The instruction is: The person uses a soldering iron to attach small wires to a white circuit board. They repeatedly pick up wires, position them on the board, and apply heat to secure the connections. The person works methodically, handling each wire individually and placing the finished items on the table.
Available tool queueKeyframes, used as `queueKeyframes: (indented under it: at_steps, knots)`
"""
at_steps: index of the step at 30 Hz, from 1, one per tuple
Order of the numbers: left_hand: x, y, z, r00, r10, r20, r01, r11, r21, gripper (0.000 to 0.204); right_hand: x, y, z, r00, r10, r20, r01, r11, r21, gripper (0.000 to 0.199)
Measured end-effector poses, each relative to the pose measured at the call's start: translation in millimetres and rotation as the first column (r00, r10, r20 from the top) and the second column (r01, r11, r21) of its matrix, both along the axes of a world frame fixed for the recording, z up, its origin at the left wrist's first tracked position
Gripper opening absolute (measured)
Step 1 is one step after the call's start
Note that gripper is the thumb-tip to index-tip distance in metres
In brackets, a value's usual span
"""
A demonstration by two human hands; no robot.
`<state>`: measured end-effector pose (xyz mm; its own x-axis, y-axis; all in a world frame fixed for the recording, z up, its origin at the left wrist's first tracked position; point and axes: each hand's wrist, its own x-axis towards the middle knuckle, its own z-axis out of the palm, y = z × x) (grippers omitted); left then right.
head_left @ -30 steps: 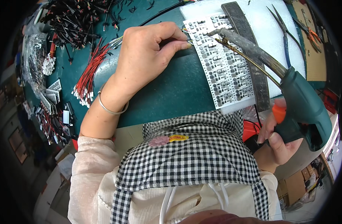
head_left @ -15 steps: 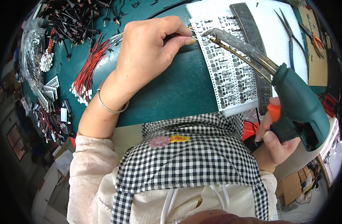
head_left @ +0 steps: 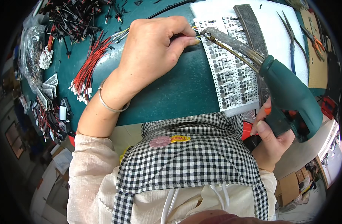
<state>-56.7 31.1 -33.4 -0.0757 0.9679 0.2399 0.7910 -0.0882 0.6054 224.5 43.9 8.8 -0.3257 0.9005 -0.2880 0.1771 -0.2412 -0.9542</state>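
My left hand (head_left: 152, 52) is closed in a pinch on thin coloured wires (head_left: 195, 28) at the upper left edge of a white circuit board panel (head_left: 233, 80). Much of the wires is hidden behind the fingers. A green soldering gun (head_left: 290, 93) is in my right hand (head_left: 271, 138), whose fingers wrap its handle, with one over the orange trigger (head_left: 267, 111). The gun's bent tip and a thin solder-coloured tube alongside it reach the wire ends by my left fingertips. Whether the tip touches the board cannot be made out.
The panel rests on a white foam sheet (head_left: 279, 22) beside a dark bar (head_left: 249, 26). Long-nose pliers (head_left: 291, 41) and orange-handled cutters (head_left: 317, 44) lie at right. Red wire leads (head_left: 87, 71), black cable connectors (head_left: 72, 18) and a plastic bag (head_left: 31, 48) crowd the left of the green table (head_left: 171, 89).
The soldering gun's body has shifted left and slightly up, and less of its orange trigger shows under my finger. My left hand keeps its pinch at the board's edge.
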Motion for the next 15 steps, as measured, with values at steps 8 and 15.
queueKeyframes:
  at_steps: [8, 15]
  knots:
    - [1.6, -0.1, -3.2, 1.0, -0.001, -0.014, 0.001, 1.0, 0.013, 0.009, -7.2, -4.9, 4.9, 0.995, -0.061, 0.082, 0.06, 0.998, 0.015, 0.06]
    - [0.8, 2.1, -2.1, 1.0, -0.01, -0.027, 0.011, 1.0, 0.029, 0.009, -4.8, 8.3, 8.0, 0.999, 0.046, 0.028, -0.046, 0.999, 0.012, 0.056]
